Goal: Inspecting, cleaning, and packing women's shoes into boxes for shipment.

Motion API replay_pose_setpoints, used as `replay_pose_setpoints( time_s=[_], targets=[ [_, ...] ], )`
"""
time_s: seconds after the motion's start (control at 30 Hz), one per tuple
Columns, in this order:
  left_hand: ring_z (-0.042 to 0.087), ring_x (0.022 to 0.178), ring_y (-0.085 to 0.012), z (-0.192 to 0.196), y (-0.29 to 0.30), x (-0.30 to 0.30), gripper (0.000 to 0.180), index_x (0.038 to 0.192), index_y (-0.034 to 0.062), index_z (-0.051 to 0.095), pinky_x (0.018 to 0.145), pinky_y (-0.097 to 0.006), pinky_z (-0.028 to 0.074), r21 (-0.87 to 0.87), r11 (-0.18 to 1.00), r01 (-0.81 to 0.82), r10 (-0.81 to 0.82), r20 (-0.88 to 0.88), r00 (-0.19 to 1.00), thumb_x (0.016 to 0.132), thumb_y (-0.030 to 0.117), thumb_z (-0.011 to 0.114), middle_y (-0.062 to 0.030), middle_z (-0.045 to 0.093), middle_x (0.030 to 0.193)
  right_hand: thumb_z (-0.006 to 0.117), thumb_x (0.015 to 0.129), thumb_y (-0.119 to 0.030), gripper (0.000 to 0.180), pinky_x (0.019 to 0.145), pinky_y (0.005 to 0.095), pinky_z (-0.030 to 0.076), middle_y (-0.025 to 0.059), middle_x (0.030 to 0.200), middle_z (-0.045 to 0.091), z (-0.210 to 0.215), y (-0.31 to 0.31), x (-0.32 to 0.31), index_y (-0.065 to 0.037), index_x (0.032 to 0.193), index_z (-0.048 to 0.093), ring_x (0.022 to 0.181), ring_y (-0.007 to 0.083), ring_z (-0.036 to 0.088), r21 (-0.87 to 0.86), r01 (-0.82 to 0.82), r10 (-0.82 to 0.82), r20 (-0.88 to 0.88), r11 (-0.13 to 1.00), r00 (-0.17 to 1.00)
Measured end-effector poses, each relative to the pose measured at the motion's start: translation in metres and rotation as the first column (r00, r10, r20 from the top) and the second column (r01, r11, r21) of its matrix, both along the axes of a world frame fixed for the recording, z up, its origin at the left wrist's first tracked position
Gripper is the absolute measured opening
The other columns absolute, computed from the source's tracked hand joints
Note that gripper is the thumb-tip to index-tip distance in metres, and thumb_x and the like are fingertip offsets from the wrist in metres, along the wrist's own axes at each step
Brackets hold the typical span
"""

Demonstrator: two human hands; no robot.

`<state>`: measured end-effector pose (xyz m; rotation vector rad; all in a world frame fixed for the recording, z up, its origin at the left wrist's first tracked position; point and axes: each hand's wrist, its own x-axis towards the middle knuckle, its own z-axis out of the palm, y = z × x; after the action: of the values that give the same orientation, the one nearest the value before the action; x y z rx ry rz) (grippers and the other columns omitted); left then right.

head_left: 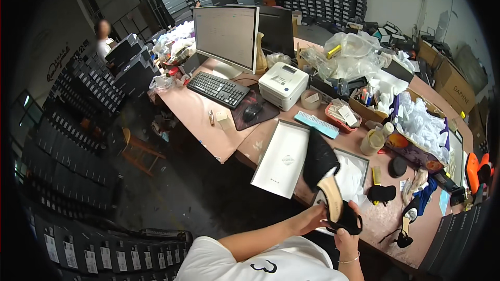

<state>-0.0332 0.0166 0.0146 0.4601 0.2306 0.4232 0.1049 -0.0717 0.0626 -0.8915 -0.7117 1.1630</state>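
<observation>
I've got both hands low in the head view, closed on a black high-heeled shoe (333, 190) with a tan insole. My left hand (319, 214) has its fingers wrapped on the shoe's near side, and my right hand (348, 234) is clamped under the strappy heel end, bracelet at the wrist. The shoe is up off the pink table (208, 119), its dark toe tilted over the open shoe box (350, 174), which shows white tissue paper inside. The white box lid (284, 158) lies just left of the box, set aside. So by my read, the box is opened and lined, this shoe is in hand but not yet laid in, and its mate, a second black heeled shoe (406, 224), waits on the table to the right. Boxing both and lidding look undone.
</observation>
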Motion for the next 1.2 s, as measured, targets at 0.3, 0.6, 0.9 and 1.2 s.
replay_pose_setpoints(
  time_s=[0.3,0.6,0.9,1.2],
  targets=[
    [0.06,0.096,-0.0247,0.041,0.046,0.012,0.021,0.1,0.0055,0.059,0.092,-0.041,0.049,-0.045,0.851,-0.523,0.522,-0.024,0.853,0.098,0.022,0.046,-0.0093,0.062,0.096,0.062,0.084,0.005,0.093,0.061,0.0291,0.055,0.0198,0.122,0.052,0.017,0.003,0.002,-0.016,0.152,0.003,0.075,0.0169,0.063,-0.321,-0.189,0.199,-0.003,0.928,0.98],
    [0.061,0.105,-0.0265,0.026,0.064,-0.006,0.024,0.11,0.0025,0.057,0.096,-0.041,0.049,-0.042,0.76,-0.649,0.639,-0.137,0.757,0.099,0.022,0.048,-0.0113,0.064,0.104,0.067,0.082,-0.002,0.035,0.069,0.0257,0.05,0.0077,0.082,0.065,0.043,-0.043,0.031,-0.001,0.116,0.062,0.073,0.0116,0.06,-0.272,-0.136,0.271,0.556,0.953,0.785],
    [0.06,0.105,-0.0266,0.018,0.059,-0.007,0.036,0.103,0.0004,0.06,0.093,-0.041,0.048,0.074,0.822,-0.564,0.569,-0.143,0.81,0.098,0.034,0.049,-0.0143,0.064,0.107,0.07,0.086,-0.025,0.056,0.092,0.0359,0.047,0.0187,0.128,0.052,0.052,-0.02,0.048,-0.006,0.134,0.048,0.111,0.0351,0.056,-0.248,-0.073,0.245,0.789,0.966,0.563],
    [0.055,0.116,-0.0252,0.022,0.022,0.021,0.029,0.112,0.0043,0.061,0.1,-0.039,0.045,-0.166,0.983,-0.078,0.028,-0.281,0.959,0.097,0.027,0.05,-0.0145,0.06,0.121,0.068,0.075,-0.002,0.071,0.091,0.0392,0.047,0.017,0.125,0.053,0.017,0.008,0.048,-0.009,0.14,0.04,0.114,0.0347,0.053,-0.145,-0.059,0.157,0.903,0.988,0.401]
  ],
)
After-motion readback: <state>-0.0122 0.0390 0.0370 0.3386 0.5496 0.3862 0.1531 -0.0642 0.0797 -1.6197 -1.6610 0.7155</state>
